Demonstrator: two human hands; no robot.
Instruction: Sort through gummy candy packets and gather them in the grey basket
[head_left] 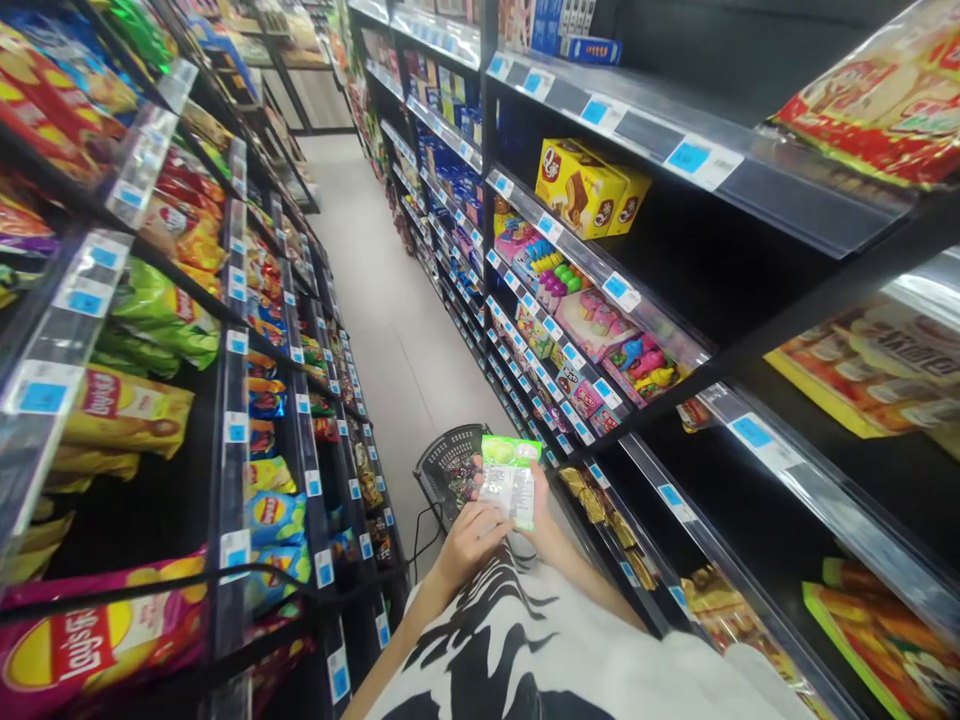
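A small green-and-white snack packet [508, 488] is held up in front of my body, its printed back towards me. My right hand [541, 500] grips it along the right edge, fingers partly behind it. At the lower left, my left hand [474, 535] is closed with curled fingers against the packet. A dark shopping basket [454, 440] is just beyond the packet, with dark wrapped items [461, 487] inside. How the basket is supported is hidden.
Shelves of chip bags [135, 405] line the left side. On the right, shelves hold yellow boxes [581, 185], colourful toy-like sweets [559, 270] and bagged snacks [877, 110]. A pale floor aisle [375, 290] runs between them. A dark cable [300, 578] crosses the lower left.
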